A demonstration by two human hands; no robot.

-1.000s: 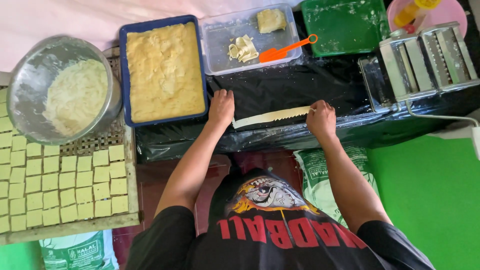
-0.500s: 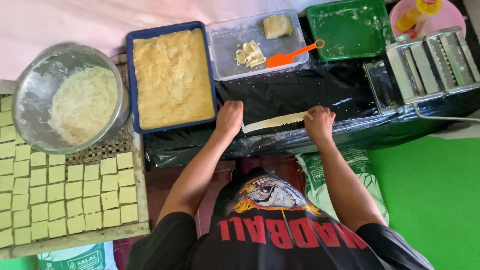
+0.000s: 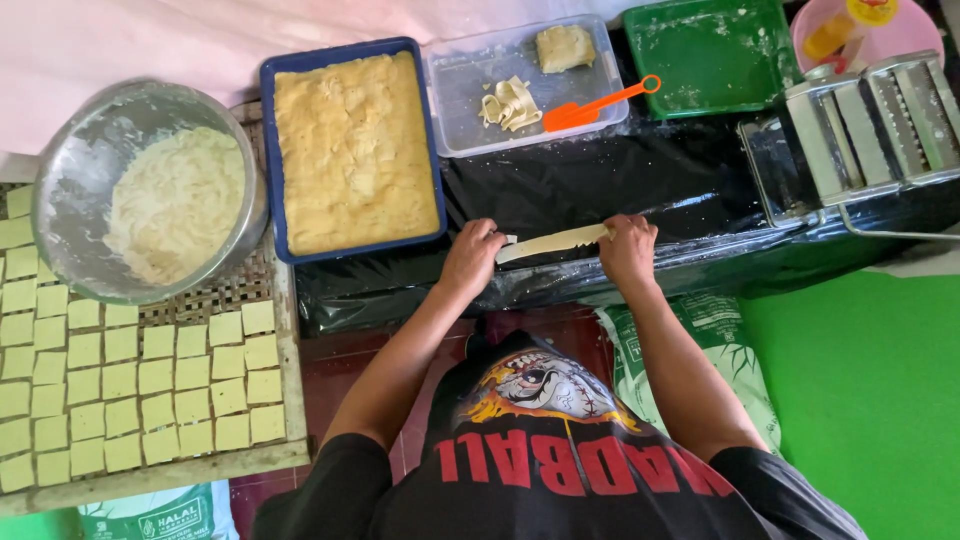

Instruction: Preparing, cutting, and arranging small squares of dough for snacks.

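A thin pale strip of dough (image 3: 553, 241) lies flat on a black plastic sheet (image 3: 600, 180) over the table. My left hand (image 3: 472, 257) grips the strip's left end with its fingertips. My right hand (image 3: 628, 250) holds the right end. Both hands rest on the sheet near its front edge. Just left of my left hand stands a blue tray (image 3: 270, 160) full of yellow crumbly filling.
A metal bowl (image 3: 60, 190) of white shreds sits far left. A woven tray (image 3: 225, 300) holds several pale dough squares. Behind the strip: a clear tub (image 3: 460, 110) with dough scraps and an orange spatula (image 3: 600, 103), a green tray (image 3: 715, 55), a metal pasta roller (image 3: 860, 125).
Both hands have come closer together along the strip, and the strip looks shorter and narrower than a second ago. The view has drifted slightly.
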